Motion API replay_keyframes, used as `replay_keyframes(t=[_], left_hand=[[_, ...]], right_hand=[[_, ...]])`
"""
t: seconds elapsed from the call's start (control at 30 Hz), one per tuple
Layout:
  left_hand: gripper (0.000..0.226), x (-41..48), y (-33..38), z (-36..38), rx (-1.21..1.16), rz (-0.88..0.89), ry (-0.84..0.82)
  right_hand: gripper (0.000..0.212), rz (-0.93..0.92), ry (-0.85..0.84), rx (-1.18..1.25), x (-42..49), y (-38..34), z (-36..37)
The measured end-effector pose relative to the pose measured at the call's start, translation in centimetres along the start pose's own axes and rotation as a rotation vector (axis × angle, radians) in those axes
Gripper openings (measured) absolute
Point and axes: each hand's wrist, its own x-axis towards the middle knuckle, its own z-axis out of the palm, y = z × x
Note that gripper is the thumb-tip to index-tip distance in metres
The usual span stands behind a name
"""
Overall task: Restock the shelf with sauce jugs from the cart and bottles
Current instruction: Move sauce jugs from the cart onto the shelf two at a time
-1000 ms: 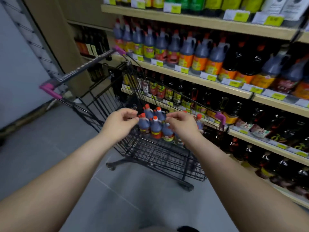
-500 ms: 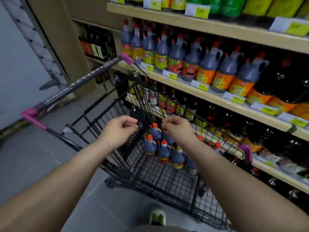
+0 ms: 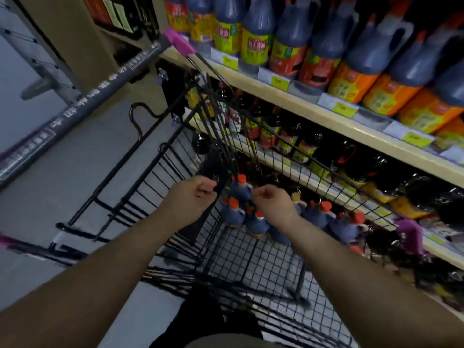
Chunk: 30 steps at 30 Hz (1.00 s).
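Head cam: left hand (image 3: 193, 197) and right hand (image 3: 272, 204) are both inside the cart (image 3: 251, 257), fingers curled, thumb against fingertips. Left hand's fingertips are right at the edge of a flat black panel (image 3: 209, 169). Right hand's are right at the shoulder of the top jug. Can't tell if either one is actually pinching anything, too blurred. The sauce jugs (image 3: 241, 193) stand upright between and just beyond the hands, packed touching each other on the basket floor, with more to the right of the right wrist. They are smooth dark blue-grey plastic with rounded shoulders, orange-red screw caps and a label band low on the body. The cart is black square-grid wire mesh. Its round grey handle bar (image 3: 105, 81) has printed text and magenta end caps and runs far left of the left hand, and a magenta corner bumper (image 3: 411, 234) sits right of the right forearm. The shelf (image 3: 313, 114) is beyond and above the hands, a pale wood-tone board edge carrying yellow-and-white price tags (image 3: 344, 109). On it are shelved jugs (image 3: 371, 46) with moulded handles, same dark plastic, yellow, red and orange labels. One level down, just behind the mesh, are glossy dark bottles (image 3: 301, 144). The floor (image 3: 62, 172) is matte grey tile, left of and below the left arm.
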Motion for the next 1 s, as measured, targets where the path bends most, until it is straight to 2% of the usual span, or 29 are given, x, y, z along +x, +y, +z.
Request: replay_keyframes(t=[0.07,0.13,0.2,0.27,0.3,0.37,0.47,0.7,0.8,0.9,1.0], left_hand=[[0.029,2.2,-1.2,0.4,0.042,-0.014,-0.081],[0.03,3.5,-1.7,0.9,0.05,-0.014,-0.129],[0.029,4.9,-2.5,1.4,0.053,-0.012,-0.16],[0.03,5.7,-3.3,1.9,0.084,-0.002,-0.173],[0.03,6.1,-3.9,2.1,0.089,-0.007,-0.179],[0.03,6.5,-4.9,2.4,0.075,-0.04,-0.194],[0.032,7.0,-6.1,2.8,0.045,-0.085,-0.201],[0.033,7.1,-6.5,3.0,0.028,-0.084,-0.199],[0.031,6.7,-5.9,2.5,0.057,-0.06,-0.193],[0.034,6.2,-5.0,2.3,0.091,-0.033,-0.193],[0.043,5.2,-3.6,2.1,0.091,-0.069,-0.222]], right_hand=[[0.012,0.042,-0.051,-0.071,2.6,1.7,2.4],[0.023,0.037,-0.1,-0.131,4.7,2.7,4.1],[0.011,0.06,-0.164,-0.253,7.0,3.5,6.2],[0.047,0.086,-0.23,-0.458,8.4,4.5,7.7],[0.053,0.102,-0.252,-0.513,8.9,4.8,8.4],[0.051,0.105,-0.266,-0.632,9.5,5.7,9.8],[0.039,0.068,-0.192,-0.816,10.3,6.5,11.3],[0.027,0.097,-0.133,-0.554,10.2,5.7,11.8],[0.012,0.117,-0.101,-0.36,9.2,4.4,10.8],[0.005,0.049,-0.063,-0.256,7.8,3.2,8.9],[0.013,-0.056,0.01,-0.159,5.3,1.3,6.1]])
